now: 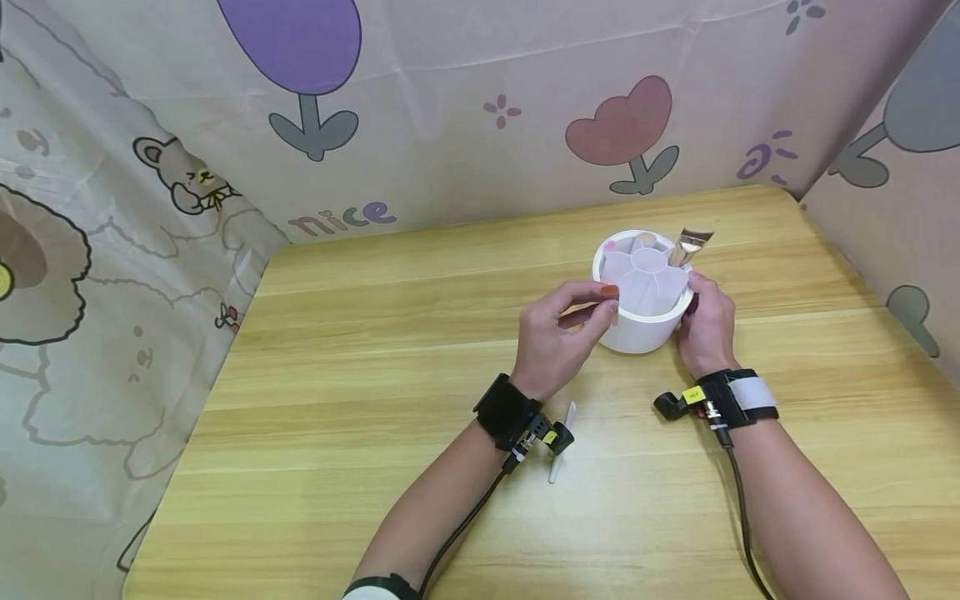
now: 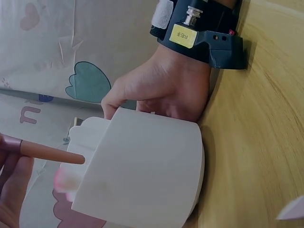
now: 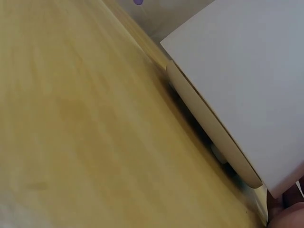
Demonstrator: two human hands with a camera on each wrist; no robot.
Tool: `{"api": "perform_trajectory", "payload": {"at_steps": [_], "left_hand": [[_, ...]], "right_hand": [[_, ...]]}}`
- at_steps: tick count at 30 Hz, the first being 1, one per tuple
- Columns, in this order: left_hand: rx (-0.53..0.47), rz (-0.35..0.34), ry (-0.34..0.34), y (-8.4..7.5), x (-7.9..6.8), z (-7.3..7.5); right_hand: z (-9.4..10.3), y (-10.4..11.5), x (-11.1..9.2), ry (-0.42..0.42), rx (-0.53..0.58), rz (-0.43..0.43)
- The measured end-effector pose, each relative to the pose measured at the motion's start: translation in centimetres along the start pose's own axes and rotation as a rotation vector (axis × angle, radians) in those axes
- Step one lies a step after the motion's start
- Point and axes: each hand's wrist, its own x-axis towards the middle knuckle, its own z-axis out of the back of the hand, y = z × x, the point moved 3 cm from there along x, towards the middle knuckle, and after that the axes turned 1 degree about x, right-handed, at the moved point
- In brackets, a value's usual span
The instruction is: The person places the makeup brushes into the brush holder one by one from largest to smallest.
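Note:
A white round brush holder (image 1: pixel 637 335) with a petal-shaped divider (image 1: pixel 649 275) stands toward the back right of the table. My right hand (image 1: pixel 708 327) grips its right side, seen also beyond the holder in the left wrist view. My left hand (image 1: pixel 562 333) is at the holder's front left rim, thumb and fingers pinching a makeup brush (image 2: pixel 52 153). In the left wrist view its slim tapered handle points to the holder's opening; its bristles are out of sight. Another brush (image 1: pixel 692 243) with a shiny copper ferrule sticks up at the holder's right, and a pink tip (image 1: pixel 610 247) shows at the left.
A thin white stick (image 1: pixel 562 442) lies on the wooden table (image 1: pixel 337 375) beside my left wrist. Printed curtains (image 1: pixel 450 167) hang along the table's back and sides. Cables (image 1: pixel 738 500) run from the wrist cameras down the forearms.

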Motion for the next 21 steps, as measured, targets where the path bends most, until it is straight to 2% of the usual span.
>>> {"api": "perform_trajectory", "payload": {"at_steps": [8, 14, 21], "left_hand": [[0.039, -0.035, -0.008, 0.2, 0.3, -0.4], [0.065, -0.081, -0.034, 0.2, 0.7, -0.7], [0.047, -0.015, -0.079, 0.5, 1.4, -1.0]], "right_hand": [[0.2, 0.0, 0.1, 0.014, 0.021, 0.004], [0.1, -0.1, 0.0, 0.027, -0.011, 0.004], [-0.1, 0.0, 0.1, 0.043, -0.002, 0.017]]}}
